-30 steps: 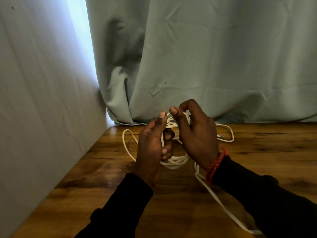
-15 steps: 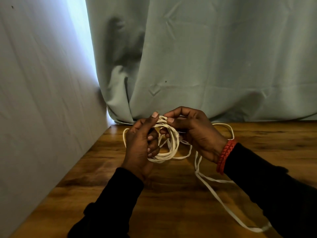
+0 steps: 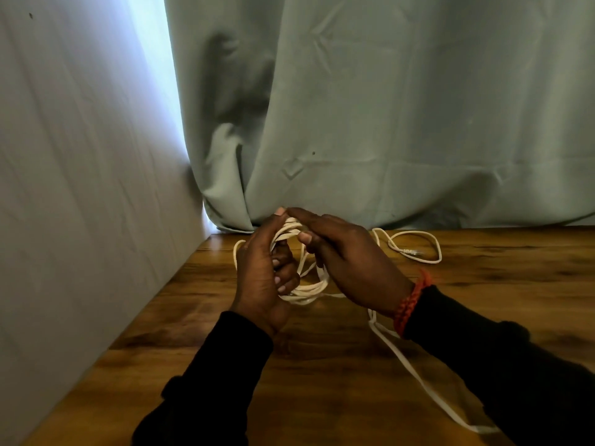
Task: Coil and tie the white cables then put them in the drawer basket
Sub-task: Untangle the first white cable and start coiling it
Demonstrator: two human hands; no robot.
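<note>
The left hand (image 3: 262, 278) is gripping the white cable (image 3: 304, 292) coil above the surface (image 3: 338, 381) — the right hand (image 3: 346, 263), fingers straight, is pressing it. Loose tail risks snagging, loops springing apart.

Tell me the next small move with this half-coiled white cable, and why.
Probably draw in another loop: the left hand grips the coil of white cable, the right hand lies straight-fingered against its top, and loose cable trails across the wooden table, so coiling looks unfinished.
</note>
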